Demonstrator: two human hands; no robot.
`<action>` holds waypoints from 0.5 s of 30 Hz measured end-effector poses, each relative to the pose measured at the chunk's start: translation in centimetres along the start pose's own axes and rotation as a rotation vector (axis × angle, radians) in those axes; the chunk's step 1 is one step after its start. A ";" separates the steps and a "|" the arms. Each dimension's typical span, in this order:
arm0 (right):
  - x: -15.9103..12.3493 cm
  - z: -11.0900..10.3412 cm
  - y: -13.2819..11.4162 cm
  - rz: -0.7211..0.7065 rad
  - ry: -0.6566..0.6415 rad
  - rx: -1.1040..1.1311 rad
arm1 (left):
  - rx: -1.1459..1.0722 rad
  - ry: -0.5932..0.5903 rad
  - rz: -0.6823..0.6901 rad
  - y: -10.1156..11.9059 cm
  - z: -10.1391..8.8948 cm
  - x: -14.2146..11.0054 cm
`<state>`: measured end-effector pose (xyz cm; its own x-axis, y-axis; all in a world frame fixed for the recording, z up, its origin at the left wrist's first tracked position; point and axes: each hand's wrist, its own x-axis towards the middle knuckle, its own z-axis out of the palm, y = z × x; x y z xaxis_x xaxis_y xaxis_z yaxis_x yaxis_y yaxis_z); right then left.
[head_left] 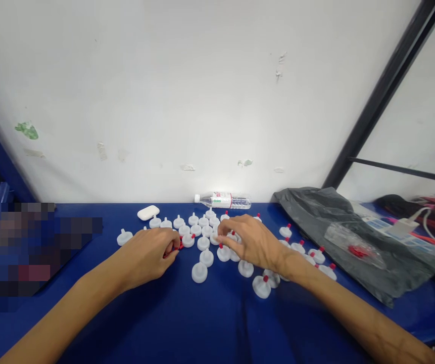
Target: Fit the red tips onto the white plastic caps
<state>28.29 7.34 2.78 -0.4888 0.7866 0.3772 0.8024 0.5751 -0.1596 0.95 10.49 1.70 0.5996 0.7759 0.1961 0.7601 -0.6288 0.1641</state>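
On the table point(198, 323) stand white, spouted caps point(199, 273).

I am observing the left hand point(149, 253) partly concealing red pieces point(181, 243) and the right hand point(253, 242) covering some white caps point(224, 254). The bottom edge is cropping both forearms point(77, 303) from my view.

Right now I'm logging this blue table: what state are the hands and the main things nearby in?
Bare left hand: curled around small red pieces.
Bare right hand: fingers bent, grip unclear.
Plain white plastic funnel-like pieces: standing, spouts up.
Red-tipped white plastic funnel-like pieces: standing, tips up.
Clear cylindrical plastic bottle: capped, lying on its side.
Dark grey plastic bag: spread out, creased.
Small clear plastic bag: red contents, seal unclear.
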 end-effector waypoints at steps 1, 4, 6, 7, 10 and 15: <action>0.1 0.0 0.2 0.020 0.010 -0.008 | 0.000 0.010 0.000 0.2 0.0 0.0; 0.2 0.1 0.9 0.057 0.028 -0.030 | 0.006 0.036 0.014 0.5 -0.1 0.1; 0.3 0.3 1.3 0.044 0.021 -0.042 | 0.011 0.052 0.030 0.6 -0.1 0.1; 0.2 0.4 1.4 0.032 0.013 -0.046 | 0.013 0.060 0.039 0.7 -0.1 0.1; 0.2 0.4 1.5 0.000 -0.001 -0.060 | 0.022 0.078 0.067 1.0 -0.3 0.1; 0.2 0.6 1.0 -0.062 -0.018 -0.072 | 0.034 0.105 0.108 1.1 -0.2 0.2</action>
<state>28.80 8.19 2.12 -0.5436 0.7544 0.3679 0.7926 0.6056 -0.0708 1.82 9.93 2.12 0.6501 0.6930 0.3115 0.7017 -0.7049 0.1036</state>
